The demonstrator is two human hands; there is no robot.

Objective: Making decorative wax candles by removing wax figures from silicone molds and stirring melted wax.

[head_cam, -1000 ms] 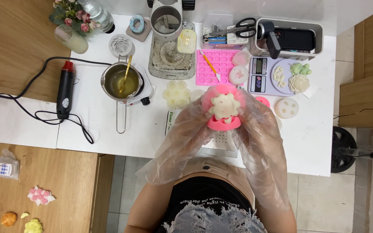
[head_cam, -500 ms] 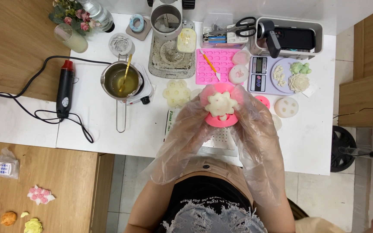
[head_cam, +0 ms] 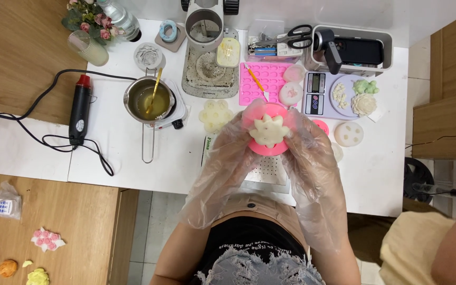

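Both of my hands wear loose clear plastic gloves and hold a round pink silicone mould [head_cam: 268, 148] above the white table [head_cam: 133, 158]. A cream, flower-shaped wax piece [head_cam: 268, 131] sits in the mould, facing up. My left hand [head_cam: 227, 158] grips the mould's left side. My right hand [head_cam: 307, 153] grips its right side, fingers pressed on the rim.
A metal pot of yellow liquid [head_cam: 149, 100] with a stick stands on a small hotplate. A heat gun [head_cam: 80, 108] with a black cord lies left. A pink mould tray [head_cam: 265, 82], scale [head_cam: 317, 92], white flower moulds [head_cam: 216, 114] and scissors [head_cam: 291, 36] lie behind. Another person's arm [head_cam: 455, 248] shows bottom right.
The mould has turned slightly in my hands and sits a little higher. Another person's arm and yellow sleeve have come into view at the bottom right.
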